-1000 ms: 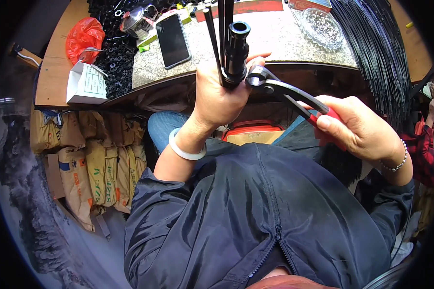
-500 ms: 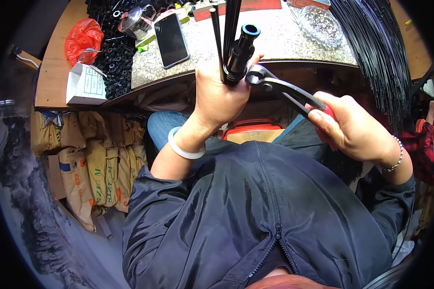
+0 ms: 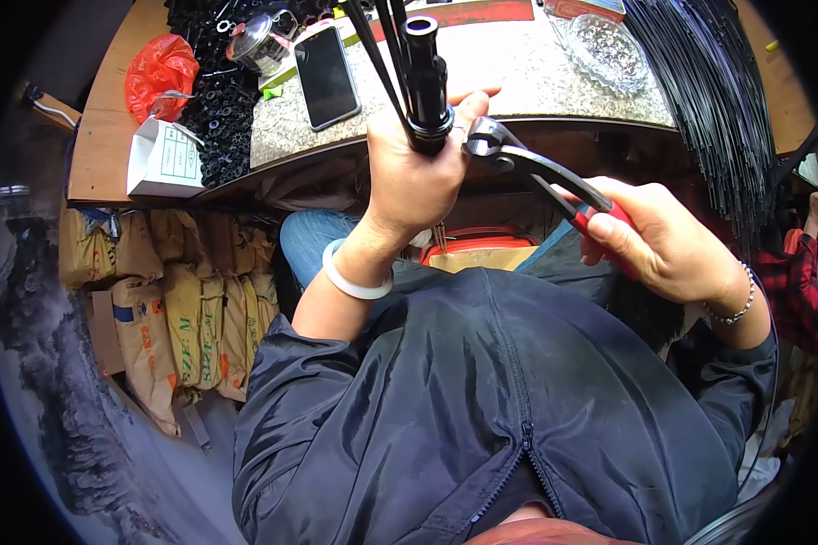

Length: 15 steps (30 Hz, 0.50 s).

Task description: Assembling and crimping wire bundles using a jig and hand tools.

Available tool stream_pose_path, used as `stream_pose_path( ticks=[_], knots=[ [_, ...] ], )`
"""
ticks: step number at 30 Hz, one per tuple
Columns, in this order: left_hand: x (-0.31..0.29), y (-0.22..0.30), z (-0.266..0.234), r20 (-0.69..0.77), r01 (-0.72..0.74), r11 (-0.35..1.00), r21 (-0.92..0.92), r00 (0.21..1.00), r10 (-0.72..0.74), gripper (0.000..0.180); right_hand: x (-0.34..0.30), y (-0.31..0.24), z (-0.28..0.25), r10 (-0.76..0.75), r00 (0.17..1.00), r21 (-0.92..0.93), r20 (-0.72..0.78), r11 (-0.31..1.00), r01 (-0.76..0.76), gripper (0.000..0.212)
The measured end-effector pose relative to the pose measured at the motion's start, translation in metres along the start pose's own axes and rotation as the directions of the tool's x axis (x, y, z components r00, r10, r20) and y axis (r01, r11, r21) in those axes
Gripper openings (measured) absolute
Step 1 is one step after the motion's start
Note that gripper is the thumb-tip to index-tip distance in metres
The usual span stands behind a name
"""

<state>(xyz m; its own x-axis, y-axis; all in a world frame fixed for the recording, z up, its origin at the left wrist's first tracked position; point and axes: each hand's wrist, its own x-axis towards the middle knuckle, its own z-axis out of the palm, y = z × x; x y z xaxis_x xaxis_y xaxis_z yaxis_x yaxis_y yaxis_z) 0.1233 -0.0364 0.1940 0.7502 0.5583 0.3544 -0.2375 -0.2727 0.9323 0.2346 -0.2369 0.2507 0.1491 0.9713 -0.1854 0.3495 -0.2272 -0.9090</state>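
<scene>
My left hand [image 3: 413, 177], with a white bangle at its wrist, is closed round a shiny black tubular part [image 3: 424, 86] and several thin black rods [image 3: 373, 54]. The tube stands nearly upright with its open end up, and the rods lean away to its left. My right hand [image 3: 663, 238] grips pliers with red handles [image 3: 554, 173]. Their metal jaws are close beside my left thumb; whether they touch it or the part, I cannot tell. Nothing shows between the jaws.
On the table lie a dark phone [image 3: 327, 80], a pile of small black parts [image 3: 223, 136], a white box [image 3: 166, 159] and a red plastic bag [image 3: 159, 74]. A glass dish [image 3: 606, 54] stands right, beside a bundle of black rods [image 3: 709, 109]. Paper sacks [image 3: 145, 336] stack lower left.
The black tube and rods have swung left and more upright in my left hand. The pliers stay at nearly the same spot, slightly turned, in my right hand.
</scene>
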Motion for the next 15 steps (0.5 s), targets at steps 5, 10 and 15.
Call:
stream_pose_path(
  ticks=[5, 10, 15],
  knots=[
    [-0.001, -0.004, 0.001, 0.023, -0.057, 0.998, -0.017, 0.998, 0.058, 0.012, -0.003, -0.015, -0.005, 0.117, 0.993, -0.004, -0.02, 0.993, -0.118, 0.022],
    [-0.002, -0.002, -0.006, 0.118, 0.004, 0.99, 0.14, 0.993, -0.021, 0.014, -0.004, -0.017, -0.01, 0.132, 0.991, -0.181, -0.004, 0.975, -0.131, 0.018],
    [-0.004, -0.01, -0.003, 0.134, -0.234, 0.942, 0.24, 0.969, 0.206, 0.012, -0.002, -0.011, -0.005, 0.083, 0.996, -0.187, -0.013, 0.979, -0.084, 0.017]
  ],
)
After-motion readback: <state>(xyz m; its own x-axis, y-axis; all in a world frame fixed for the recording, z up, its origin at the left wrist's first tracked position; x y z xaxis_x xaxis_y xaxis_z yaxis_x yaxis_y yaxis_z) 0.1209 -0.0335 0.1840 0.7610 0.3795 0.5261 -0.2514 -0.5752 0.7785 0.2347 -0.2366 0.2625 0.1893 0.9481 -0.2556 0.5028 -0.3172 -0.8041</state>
